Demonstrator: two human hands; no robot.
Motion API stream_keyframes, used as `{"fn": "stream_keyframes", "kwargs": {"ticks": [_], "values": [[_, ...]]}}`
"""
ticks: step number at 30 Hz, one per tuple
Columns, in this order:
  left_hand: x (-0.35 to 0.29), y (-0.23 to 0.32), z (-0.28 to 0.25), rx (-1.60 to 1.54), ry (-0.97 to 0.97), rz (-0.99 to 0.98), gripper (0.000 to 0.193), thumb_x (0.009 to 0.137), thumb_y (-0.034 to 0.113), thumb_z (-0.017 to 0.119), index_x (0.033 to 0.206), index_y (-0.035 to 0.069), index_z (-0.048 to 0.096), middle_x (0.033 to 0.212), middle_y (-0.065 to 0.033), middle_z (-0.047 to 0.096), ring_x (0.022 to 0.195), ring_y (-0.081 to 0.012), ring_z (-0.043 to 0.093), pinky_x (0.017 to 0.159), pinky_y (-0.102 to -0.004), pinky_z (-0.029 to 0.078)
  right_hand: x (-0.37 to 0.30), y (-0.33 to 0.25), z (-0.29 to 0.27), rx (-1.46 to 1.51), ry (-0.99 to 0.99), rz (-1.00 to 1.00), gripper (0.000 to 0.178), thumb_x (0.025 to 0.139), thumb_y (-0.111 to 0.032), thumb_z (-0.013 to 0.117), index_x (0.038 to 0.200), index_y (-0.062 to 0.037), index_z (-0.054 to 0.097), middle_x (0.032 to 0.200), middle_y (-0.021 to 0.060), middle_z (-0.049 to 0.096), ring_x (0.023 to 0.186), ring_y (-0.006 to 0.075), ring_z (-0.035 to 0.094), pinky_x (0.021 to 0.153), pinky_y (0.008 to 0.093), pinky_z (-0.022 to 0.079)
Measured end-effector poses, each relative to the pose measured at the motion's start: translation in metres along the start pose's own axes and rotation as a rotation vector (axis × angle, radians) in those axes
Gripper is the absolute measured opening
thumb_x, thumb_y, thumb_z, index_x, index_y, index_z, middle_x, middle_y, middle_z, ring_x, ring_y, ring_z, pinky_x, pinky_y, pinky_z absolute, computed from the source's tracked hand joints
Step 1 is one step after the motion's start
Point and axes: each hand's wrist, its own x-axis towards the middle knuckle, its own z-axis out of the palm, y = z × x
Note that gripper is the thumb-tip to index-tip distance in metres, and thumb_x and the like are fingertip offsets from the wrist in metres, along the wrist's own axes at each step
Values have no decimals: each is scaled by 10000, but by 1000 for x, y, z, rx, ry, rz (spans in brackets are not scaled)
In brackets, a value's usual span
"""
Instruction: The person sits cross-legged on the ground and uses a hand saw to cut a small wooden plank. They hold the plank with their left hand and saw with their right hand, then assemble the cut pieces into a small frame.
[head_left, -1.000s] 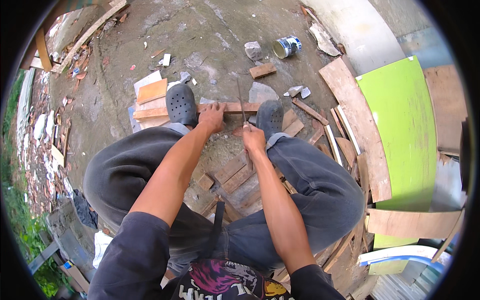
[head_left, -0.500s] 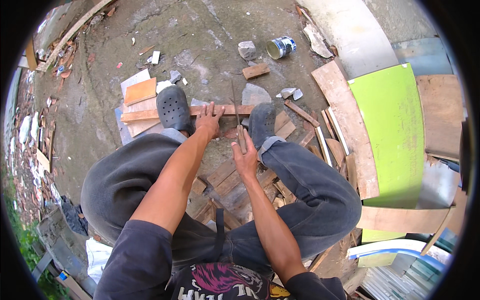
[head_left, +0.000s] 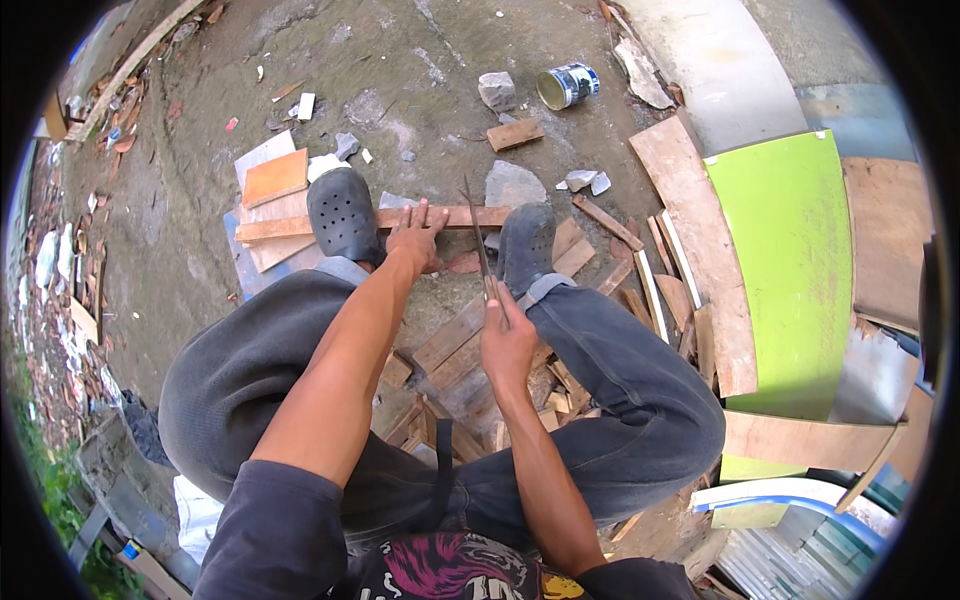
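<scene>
A narrow wooden strip [head_left: 275,229] lies crosswise in front of me, under my left shoe [head_left: 345,218] and reaching to the right shoe [head_left: 526,245]. My left hand [head_left: 415,240] rests on it with fingers spread, pressing from above. A handsaw [head_left: 474,225], its thin dark blade seen nearly edge-on, is gripped in my right hand [head_left: 508,345]. The blade points away from me and crosses the strip between my left hand and the right shoe. Whether its teeth touch the wood cannot be made out. My fingers hide most of the saw's handle.
Wood offcuts [head_left: 455,345] are scattered between my legs. An orange-topped board piece [head_left: 276,178] lies at the left. Ahead are a tipped can [head_left: 567,86], a stone [head_left: 497,92] and a wood block [head_left: 515,134]. A lime-green panel [head_left: 785,270] and other boards lie at the right.
My right hand has drawn back toward me with the saw, and the blade tilts a little more. The left hand stays on the strip.
</scene>
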Motion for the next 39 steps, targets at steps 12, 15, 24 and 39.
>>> {"fn": "stream_keyframes", "kwargs": {"ticks": [12,15,24,39], "values": [[3,-5,6,-1,10,14,1127,775,405,808,1609,424,52,1707,-63,-20,1559,-354,70,1234,-459,237,75,7,44,-35,-90,74,504,968,-217,559,1420,1,524,1262,286,635,1185,428,622,1002,416,482],[1,9,2,-22,7,22,1137,768,420,825,1604,444,55,1710,-34,-33,1567,-323,57,1239,-448,220,86,44,42,67,-68,84,484,966,-182,561,1419,-15,537,1101,242,720,983,356,718,842,402,548],[6,-3,1,-4,-4,58,1132,773,432,788,1613,400,30,1702,-105,-22,1545,-415,79,1217,-503,277,102,6,44,420,-138,504,444,995,-219,612,1416,-81,570,659,29,563,472,112,462,425,298,383],[6,2,5,-20,-28,78,1101,788,430,749,1622,359,33,1698,-138,-12,1542,-427,77,1229,-497,249,-46,9,-37,113,-138,527,397,1010,-238,583,1349,-36,624,1088,189,726,927,218,680,842,323,500]]}}
